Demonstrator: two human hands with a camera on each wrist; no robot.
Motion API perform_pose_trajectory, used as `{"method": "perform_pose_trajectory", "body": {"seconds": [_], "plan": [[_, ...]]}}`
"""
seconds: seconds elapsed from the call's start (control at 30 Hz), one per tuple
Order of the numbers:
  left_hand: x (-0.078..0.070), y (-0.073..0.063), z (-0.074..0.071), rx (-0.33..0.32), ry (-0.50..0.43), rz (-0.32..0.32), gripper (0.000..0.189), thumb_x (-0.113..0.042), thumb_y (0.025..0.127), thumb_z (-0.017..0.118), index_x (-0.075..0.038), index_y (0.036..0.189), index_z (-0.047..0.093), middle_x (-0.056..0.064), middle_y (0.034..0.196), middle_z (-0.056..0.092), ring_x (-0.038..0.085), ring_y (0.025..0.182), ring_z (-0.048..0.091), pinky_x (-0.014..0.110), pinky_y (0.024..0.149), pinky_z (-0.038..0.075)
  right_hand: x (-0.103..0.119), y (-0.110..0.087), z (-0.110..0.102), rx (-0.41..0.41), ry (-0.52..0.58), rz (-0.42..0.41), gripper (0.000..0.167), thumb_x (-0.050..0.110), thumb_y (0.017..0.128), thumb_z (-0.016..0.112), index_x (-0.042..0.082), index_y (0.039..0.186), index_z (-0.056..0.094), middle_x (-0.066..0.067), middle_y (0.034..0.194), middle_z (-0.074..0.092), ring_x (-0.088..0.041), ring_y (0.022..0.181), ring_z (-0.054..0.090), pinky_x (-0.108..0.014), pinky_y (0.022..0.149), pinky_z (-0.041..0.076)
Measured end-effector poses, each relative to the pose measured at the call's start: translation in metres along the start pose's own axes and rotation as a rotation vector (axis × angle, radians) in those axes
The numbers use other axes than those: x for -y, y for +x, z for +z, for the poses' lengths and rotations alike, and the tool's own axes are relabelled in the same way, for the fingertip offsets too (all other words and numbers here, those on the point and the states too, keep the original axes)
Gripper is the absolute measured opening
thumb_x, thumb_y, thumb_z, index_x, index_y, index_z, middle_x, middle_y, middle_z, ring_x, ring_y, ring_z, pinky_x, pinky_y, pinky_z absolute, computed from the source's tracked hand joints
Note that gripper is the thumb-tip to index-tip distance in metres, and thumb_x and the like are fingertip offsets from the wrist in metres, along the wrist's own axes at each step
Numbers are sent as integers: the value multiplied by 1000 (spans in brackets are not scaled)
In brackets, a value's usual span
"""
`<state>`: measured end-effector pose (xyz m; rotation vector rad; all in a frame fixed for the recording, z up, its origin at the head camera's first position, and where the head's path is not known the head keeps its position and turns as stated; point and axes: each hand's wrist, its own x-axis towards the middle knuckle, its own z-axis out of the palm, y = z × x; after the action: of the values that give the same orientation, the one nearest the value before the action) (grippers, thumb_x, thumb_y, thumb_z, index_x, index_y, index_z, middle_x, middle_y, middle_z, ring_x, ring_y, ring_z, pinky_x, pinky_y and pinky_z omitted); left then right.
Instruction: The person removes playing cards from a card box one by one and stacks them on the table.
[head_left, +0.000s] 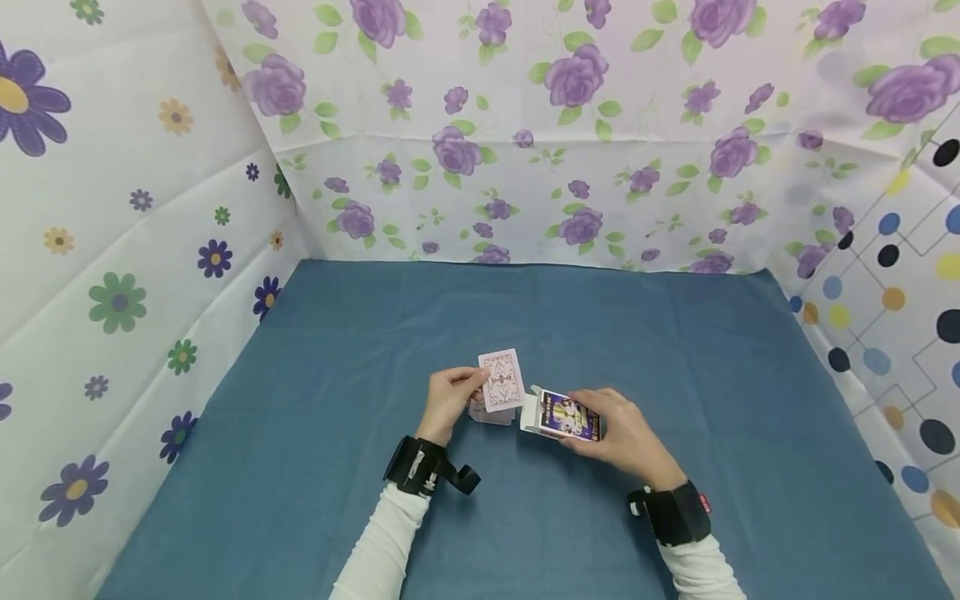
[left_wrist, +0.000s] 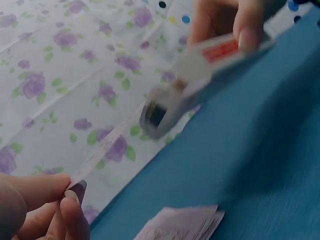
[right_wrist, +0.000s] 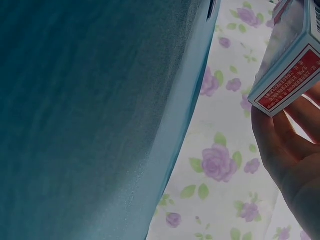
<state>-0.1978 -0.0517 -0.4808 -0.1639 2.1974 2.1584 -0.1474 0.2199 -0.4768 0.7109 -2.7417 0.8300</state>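
Note:
A playing card (head_left: 502, 380) with a red-patterned back is pinched between the thumb and fingers of my left hand (head_left: 450, 402). In the left wrist view that card (left_wrist: 102, 150) shows nearly edge-on, its far end close to the box's mouth. My right hand (head_left: 622, 429) grips a dark-fronted card box (head_left: 570, 416) by its closed end, thumb on one side and fingers on the other. The box's flaps stand open toward the left hand. Below the held card, a loose pile of cards (head_left: 491, 413) lies on the cloth; the held card partly covers it.
A blue cloth (head_left: 300, 500) covers the table. Flowered sheets (head_left: 525, 167) rise behind and at the left, and a dotted sheet (head_left: 900, 333) hangs at the right. Black straps (head_left: 678, 512) circle both wrists; the left strap has a loose end (head_left: 462, 478).

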Motion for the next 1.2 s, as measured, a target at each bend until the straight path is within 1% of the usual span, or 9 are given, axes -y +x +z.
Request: {"method": "perform_pose_trajectory", "body": {"seconds": [0.13, 0.3, 0.43, 0.5, 0.73, 0.93, 1.03, 1.13, 1.2], "plan": [[8, 11, -10, -35, 76, -19, 23, -21, 87, 73, 1, 94, 74, 0, 68, 65, 12, 58, 55, 27, 61, 44, -1, 0, 0, 0, -6, -2, 63, 36, 74, 84, 10, 127, 63, -6, 119, 66, -20, 105, 61, -36, 78, 50], [16, 21, -19, -45, 197, -36, 21, -22, 86, 74, -1, 91, 75, 11, 82, 69, 13, 58, 53, 27, 59, 43, -1, 0, 0, 1, -11, -3, 62, 36, 73, 84, 11, 126, 64, -6, 117, 67, -18, 102, 61, -34, 77, 49], [19, 24, -21, -44, 247, -45, 20, -21, 86, 74, -2, 89, 75, 11, 83, 69, 13, 56, 52, 27, 57, 42, 0, 0, 0, 8, -11, 2, 62, 36, 73, 84, 10, 126, 64, -6, 117, 67, -19, 102, 61, -34, 77, 49], [20, 25, -20, -45, 274, -35, 19, -20, 86, 74, -1, 88, 75, 11, 79, 68, 13, 54, 51, 27, 54, 41, 0, 0, 0, 13, -13, 5, 62, 36, 73, 84, 10, 126, 64, -6, 118, 67, -19, 103, 61, -35, 77, 49], [23, 27, -16, -58, 491, 58, 16, -16, 86, 73, -1, 82, 73, 12, 67, 70, 8, 43, 48, 24, 44, 37, 0, -1, 1, 19, -15, 6, 63, 36, 74, 83, 9, 127, 63, -7, 119, 67, -19, 103, 60, -35, 78, 49], [16, 27, -15, -34, 560, 57, 15, -15, 86, 73, -1, 79, 71, 13, 64, 67, 10, 43, 48, 24, 44, 37, 1, -1, 1, 12, -14, 6, 62, 36, 74, 83, 10, 127, 63, -7, 119, 67, -18, 101, 60, -33, 76, 49], [15, 26, -15, -33, 597, 74, 15, -15, 86, 73, -2, 79, 70, 12, 66, 66, 13, 48, 51, 24, 47, 38, 1, -2, 1, 12, -15, 7, 62, 36, 74, 84, 10, 127, 64, -7, 118, 67, -18, 101, 60, -33, 76, 48], [14, 24, -15, -35, 618, 93, 14, -14, 87, 71, -1, 85, 68, 11, 71, 64, 15, 57, 53, 25, 53, 39, 1, -2, 1, 16, -16, 5, 61, 35, 74, 83, 11, 127, 63, -7, 119, 67, -18, 101, 60, -32, 76, 48], [12, 20, -13, -13, 594, 105, 14, -14, 88, 68, -1, 91, 66, 11, 72, 64, 15, 59, 53, 26, 54, 39, 1, -3, 1, 18, -15, 1, 61, 35, 75, 83, 11, 127, 63, -7, 119, 67, -17, 100, 60, -31, 76, 48]]}}
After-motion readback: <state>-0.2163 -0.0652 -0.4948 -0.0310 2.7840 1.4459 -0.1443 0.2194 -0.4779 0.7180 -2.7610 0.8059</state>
